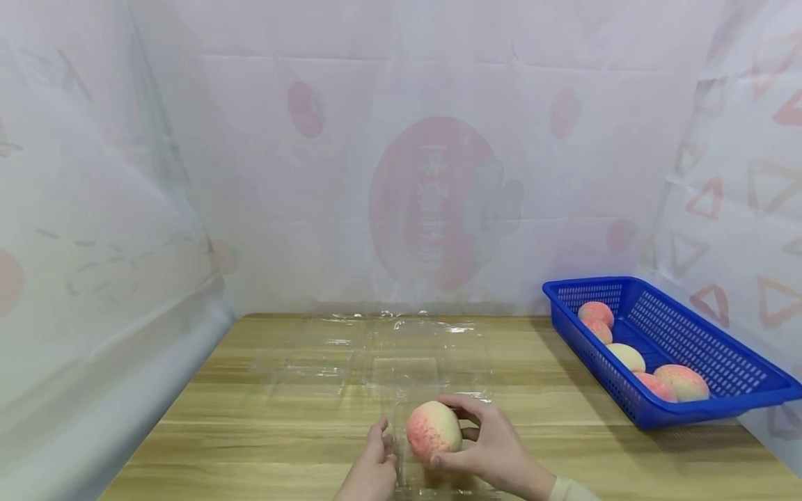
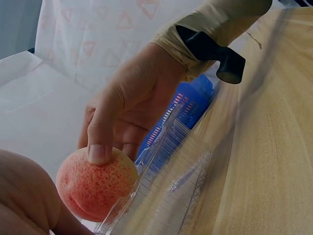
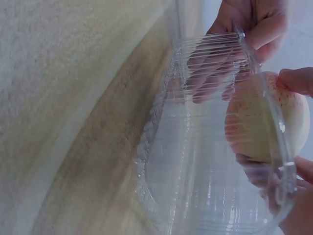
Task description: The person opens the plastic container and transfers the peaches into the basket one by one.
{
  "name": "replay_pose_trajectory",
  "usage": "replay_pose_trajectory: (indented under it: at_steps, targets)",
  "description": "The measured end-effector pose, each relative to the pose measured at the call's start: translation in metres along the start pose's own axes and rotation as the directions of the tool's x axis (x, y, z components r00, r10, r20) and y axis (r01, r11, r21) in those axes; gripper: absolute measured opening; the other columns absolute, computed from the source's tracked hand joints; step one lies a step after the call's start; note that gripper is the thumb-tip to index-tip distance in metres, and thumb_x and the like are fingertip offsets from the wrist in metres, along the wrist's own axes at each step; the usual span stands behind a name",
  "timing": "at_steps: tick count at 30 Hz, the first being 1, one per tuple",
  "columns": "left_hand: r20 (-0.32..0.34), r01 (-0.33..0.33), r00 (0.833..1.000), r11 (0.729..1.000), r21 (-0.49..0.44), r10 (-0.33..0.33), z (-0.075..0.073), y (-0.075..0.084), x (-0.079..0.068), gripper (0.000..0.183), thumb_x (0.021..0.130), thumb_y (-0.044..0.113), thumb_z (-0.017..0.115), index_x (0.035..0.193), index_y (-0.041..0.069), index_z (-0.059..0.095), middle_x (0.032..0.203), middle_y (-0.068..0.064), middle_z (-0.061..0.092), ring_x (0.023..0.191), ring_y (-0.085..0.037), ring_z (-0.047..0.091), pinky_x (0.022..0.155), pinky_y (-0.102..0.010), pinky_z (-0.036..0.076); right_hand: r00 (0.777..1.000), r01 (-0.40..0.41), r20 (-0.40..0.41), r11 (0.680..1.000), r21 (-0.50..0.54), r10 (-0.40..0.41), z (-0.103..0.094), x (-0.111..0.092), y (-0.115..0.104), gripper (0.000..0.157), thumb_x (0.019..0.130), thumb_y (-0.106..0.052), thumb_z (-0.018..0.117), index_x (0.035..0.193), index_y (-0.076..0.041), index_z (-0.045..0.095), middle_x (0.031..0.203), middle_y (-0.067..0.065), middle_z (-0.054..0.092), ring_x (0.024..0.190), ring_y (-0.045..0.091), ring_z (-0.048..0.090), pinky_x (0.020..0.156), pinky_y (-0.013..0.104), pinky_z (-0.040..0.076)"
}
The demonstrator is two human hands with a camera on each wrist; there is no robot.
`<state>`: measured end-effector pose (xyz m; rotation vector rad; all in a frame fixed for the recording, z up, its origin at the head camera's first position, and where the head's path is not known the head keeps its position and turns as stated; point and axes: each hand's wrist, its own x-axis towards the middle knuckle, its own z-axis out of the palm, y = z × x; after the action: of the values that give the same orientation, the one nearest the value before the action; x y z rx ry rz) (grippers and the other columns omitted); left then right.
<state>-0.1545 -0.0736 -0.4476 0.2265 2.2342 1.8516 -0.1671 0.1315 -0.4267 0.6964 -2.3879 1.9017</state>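
Observation:
My right hand (image 1: 491, 445) holds a round, cream and pink peach (image 1: 434, 433) between thumb and fingers. The peach is over a clear plastic container (image 3: 205, 161) on the wooden table, right at its rim in the right wrist view. In the left wrist view, the thumb of that hand presses on the speckled pink skin of the peach (image 2: 98, 183). My left hand (image 1: 371, 466) is at the container's left side. Its fairly straight fingers (image 3: 210, 73) show through the ribbed plastic wall in the right wrist view.
More clear plastic containers (image 1: 410, 372) lie farther back on the table. A blue perforated basket (image 1: 708, 341) stands at the right and has several peaches (image 1: 683, 383) along its left side. White printed sheets (image 1: 282, 188) hang behind and beside the table.

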Motion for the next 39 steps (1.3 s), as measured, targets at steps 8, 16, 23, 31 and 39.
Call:
replay_pose_trajectory:
  at_steps: [8,16,23,31,39]
  targets:
    - [-0.009,-0.018,1.000,1.000,0.020,0.019,0.000,-0.001,-0.001,0.057,0.091,-0.013,0.037,0.139,-0.024,0.009,0.131,-0.054,0.026,0.124,-0.066,0.027,0.100,-0.071,0.028,0.997,0.001,-0.076,1.000,-0.015,-0.002,-0.013,-0.002,-0.005,0.066,0.068,-0.009,0.091,0.126,0.001,0.061,0.118,0.017,0.061,0.108,0.030,0.060,0.083,0.032,0.056]
    - [-0.021,0.011,1.000,1.000,0.008,-0.011,0.001,0.001,-0.003,0.059,0.093,-0.011,0.037,0.143,-0.021,0.008,0.136,-0.052,0.022,0.126,-0.066,0.023,0.100,-0.072,0.026,0.990,0.012,-0.138,0.999,0.037,-0.007,-0.023,-0.005,-0.011,0.068,0.068,-0.005,0.090,0.128,0.003,0.059,0.125,0.021,0.059,0.112,0.030,0.059,0.085,0.034,0.055]
    - [-0.019,0.031,0.999,0.999,-0.007,-0.031,0.002,0.003,-0.004,0.059,0.093,-0.012,0.036,0.143,-0.021,0.006,0.137,-0.052,0.020,0.127,-0.066,0.022,0.099,-0.072,0.025,0.989,0.027,-0.150,0.997,0.068,-0.016,-0.034,-0.008,-0.017,0.066,0.070,-0.001,0.088,0.129,0.003,0.058,0.127,0.021,0.058,0.111,0.024,0.060,0.085,0.036,0.055]
    - [-0.033,0.076,0.997,0.997,0.007,-0.076,0.003,0.004,-0.003,0.057,0.095,-0.010,0.036,0.144,-0.020,0.008,0.138,-0.050,0.023,0.127,-0.066,0.023,0.098,-0.074,0.024,0.972,0.091,-0.219,0.996,0.026,-0.083,-0.049,-0.012,-0.023,0.066,0.068,0.007,0.086,0.127,0.007,0.058,0.126,0.024,0.058,0.111,0.020,0.061,0.084,0.036,0.055]
    - [-0.043,0.052,0.998,0.998,0.019,-0.051,0.003,0.003,-0.004,0.057,0.095,-0.010,0.037,0.144,-0.020,0.010,0.137,-0.049,0.026,0.125,-0.066,0.026,0.099,-0.074,0.024,0.956,0.065,-0.285,0.998,-0.003,-0.063,-0.067,-0.018,-0.029,0.067,0.070,0.008,0.085,0.130,0.007,0.056,0.126,0.024,0.057,0.111,0.017,0.061,0.084,0.035,0.055]
